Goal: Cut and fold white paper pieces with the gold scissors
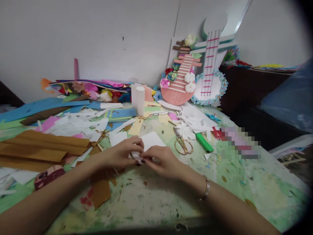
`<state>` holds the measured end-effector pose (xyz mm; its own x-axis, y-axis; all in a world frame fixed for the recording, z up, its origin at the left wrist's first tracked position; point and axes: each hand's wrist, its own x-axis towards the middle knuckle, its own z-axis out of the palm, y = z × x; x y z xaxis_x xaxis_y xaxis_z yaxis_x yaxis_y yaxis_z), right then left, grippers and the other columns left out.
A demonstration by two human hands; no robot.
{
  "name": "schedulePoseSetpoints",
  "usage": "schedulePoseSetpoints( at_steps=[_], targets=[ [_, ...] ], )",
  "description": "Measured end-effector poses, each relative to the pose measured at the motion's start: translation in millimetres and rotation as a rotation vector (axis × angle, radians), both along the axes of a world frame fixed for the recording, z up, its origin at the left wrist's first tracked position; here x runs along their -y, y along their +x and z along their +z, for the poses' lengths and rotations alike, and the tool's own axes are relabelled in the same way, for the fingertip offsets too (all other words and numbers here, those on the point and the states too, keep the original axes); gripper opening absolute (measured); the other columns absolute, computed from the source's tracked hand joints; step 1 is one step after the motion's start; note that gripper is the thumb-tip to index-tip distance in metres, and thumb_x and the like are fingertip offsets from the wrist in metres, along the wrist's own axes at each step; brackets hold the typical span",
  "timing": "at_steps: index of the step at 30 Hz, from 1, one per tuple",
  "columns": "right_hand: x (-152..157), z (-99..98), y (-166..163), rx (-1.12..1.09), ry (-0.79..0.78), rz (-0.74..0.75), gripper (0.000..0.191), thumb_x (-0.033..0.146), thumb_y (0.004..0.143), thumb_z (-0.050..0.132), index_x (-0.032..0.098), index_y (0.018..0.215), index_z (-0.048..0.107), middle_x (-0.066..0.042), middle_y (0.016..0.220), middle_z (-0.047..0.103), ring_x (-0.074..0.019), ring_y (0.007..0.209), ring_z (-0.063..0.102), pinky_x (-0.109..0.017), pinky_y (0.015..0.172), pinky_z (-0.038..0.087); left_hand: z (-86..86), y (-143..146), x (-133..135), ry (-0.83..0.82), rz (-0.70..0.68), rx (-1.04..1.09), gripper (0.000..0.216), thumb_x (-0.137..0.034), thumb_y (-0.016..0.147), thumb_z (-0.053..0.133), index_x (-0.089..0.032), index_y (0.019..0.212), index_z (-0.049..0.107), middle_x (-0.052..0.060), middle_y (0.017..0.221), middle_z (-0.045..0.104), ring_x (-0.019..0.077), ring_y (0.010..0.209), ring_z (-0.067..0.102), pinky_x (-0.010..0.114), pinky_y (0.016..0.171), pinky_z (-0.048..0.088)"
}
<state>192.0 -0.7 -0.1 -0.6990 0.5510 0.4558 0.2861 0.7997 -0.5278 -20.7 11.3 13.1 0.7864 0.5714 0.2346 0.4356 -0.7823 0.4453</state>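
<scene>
Nearest to us, our left hand (122, 153) and right hand (162, 160) meet at the middle of the table (156, 202), fingertips of both pinched together on one small white paper piece (137, 157); it sits between the two hands, equally near each, and its long axis seems to run left to right, though the fingers hide most of it. Just beyond lies one white sheet (152, 140), touching or nearly touching the hands. To the right we count one pair of gold scissors (182, 143), handles toward us, and one green marker (204, 142). Left lies one folded brown paper stack (44, 147). Farther back stands one white paper tube (140, 100), upright, and two guitar-shaped paper models (182, 86) lean against the wall.
</scene>
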Motion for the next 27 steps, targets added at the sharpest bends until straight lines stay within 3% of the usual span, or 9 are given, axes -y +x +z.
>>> schedulePoseSetpoints(
  at_steps=[4, 7, 15, 27],
  targets=[
    [-29, 5.0, 30, -0.013, -0.148, -0.451, 0.022, 0.01, 0.077, 0.053, 0.017, 0.091, 0.068, -0.002, 0.078, 0.07, -0.0122, 0.066, 0.061, -0.022, 0.064, 0.045, -1.1, 6, 10, -0.047, 0.001, -0.029, 0.012, -0.015, 0.076, 0.057, -0.02, 0.087, 0.061, 0.006, 0.094, 0.056, 0.0165, 0.088, 0.051, 0.026, 0.078, 0.042],
    [-51, 3.5, 52, 0.201, -0.172, -0.601, 0.023, 0.004, 0.07, 0.053, 0.017, 0.082, 0.069, -0.003, 0.074, 0.07, -0.0139, 0.067, 0.061, -0.023, 0.064, 0.043, 0.2, 9, 15, -0.057, -0.013, -0.063, 0.014, -0.019, 0.075, 0.059, -0.019, 0.089, 0.058, 0.006, 0.096, 0.055, 0.0173, 0.088, 0.05, 0.026, 0.077, 0.041],
    [-49, 4.4, 51, 0.387, -0.331, -0.579, 0.013, 0.023, 0.076, 0.056, 0.016, 0.074, 0.067, -0.004, 0.072, 0.068, -0.0143, 0.063, 0.057, -0.024, 0.055, 0.037, -5.5, 15, 20, 0.065, 0.029, -0.138, 0.006, -0.019, 0.077, 0.051, -0.018, 0.083, 0.051, 0.006, 0.085, 0.054, 0.0176, 0.078, 0.048, 0.027, 0.068, 0.039],
    [-49, 1.1, 51, 0.297, -0.463, -0.47, 0.006, 0.015, 0.069, 0.058, 0.015, 0.07, 0.064, -0.001, 0.066, 0.063, -0.0116, 0.06, 0.054, -0.021, 0.053, 0.036, -3.6, 11, 17, 0.078, 0.012, -0.051, 0.009, -0.013, 0.077, 0.049, -0.017, 0.076, 0.057, 0.006, 0.079, 0.06, 0.0159, 0.075, 0.053, 0.026, 0.067, 0.041]
  ],
)
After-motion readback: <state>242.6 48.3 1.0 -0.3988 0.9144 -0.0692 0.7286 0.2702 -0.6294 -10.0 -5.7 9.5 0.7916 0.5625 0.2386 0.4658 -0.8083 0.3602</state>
